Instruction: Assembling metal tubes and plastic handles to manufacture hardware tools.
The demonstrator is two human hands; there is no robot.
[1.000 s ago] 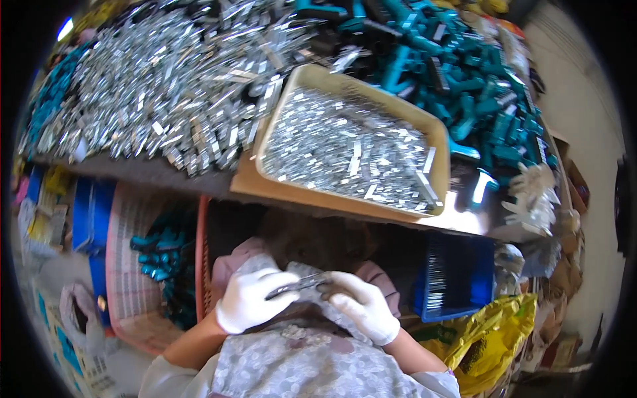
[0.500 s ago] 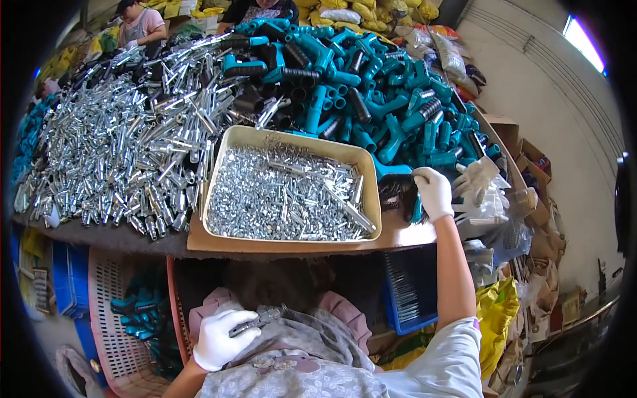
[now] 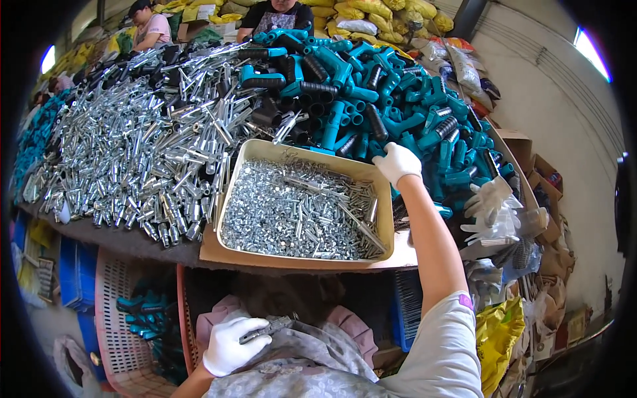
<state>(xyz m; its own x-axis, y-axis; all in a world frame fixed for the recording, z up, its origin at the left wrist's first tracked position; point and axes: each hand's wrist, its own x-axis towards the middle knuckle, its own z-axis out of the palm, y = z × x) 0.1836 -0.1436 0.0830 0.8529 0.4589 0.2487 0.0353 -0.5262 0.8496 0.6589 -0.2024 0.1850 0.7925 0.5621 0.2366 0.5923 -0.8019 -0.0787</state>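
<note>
Yellow sacks point(image 3: 368, 10) bank up behind the workshop, where one co-worker in a pink top point(image 3: 156, 30) and another in a dark top point(image 3: 247, 32) sit across the crowded worktable point(image 3: 99, 233). And what a spread: silver tubular parts point(image 3: 119, 152) heaped on the left, teal-and-black pistol-grip handles point(image 3: 391, 83) piled on the right, a cream tray point(image 3: 332, 160) of small metal pins point(image 3: 279, 205) between them at the near edge.

Down low, the gloved left hand point(image 3: 233, 345) pinches a slim grey metal piece point(image 3: 269, 328) between thumb and fingers, just above the lap, its far end jutting toward the right. Sound hold, this one: a light, steady grip that leaves that end clear seems best.

Up top, the right arm is at full stretch! Its gloved right hand point(image 3: 399, 164) sits by the tray's far right corner, beside the handles, fingers curled; whether they pinch anything, one cannot tell. Good technique here looks like a wrist kept high over the tray rim, so the sleeve point(image 3: 434, 338) and forearm knock no pins loose, and a fingertip touch around those tangled handles, since a tug could well bring neighbours sliding down.
</note>
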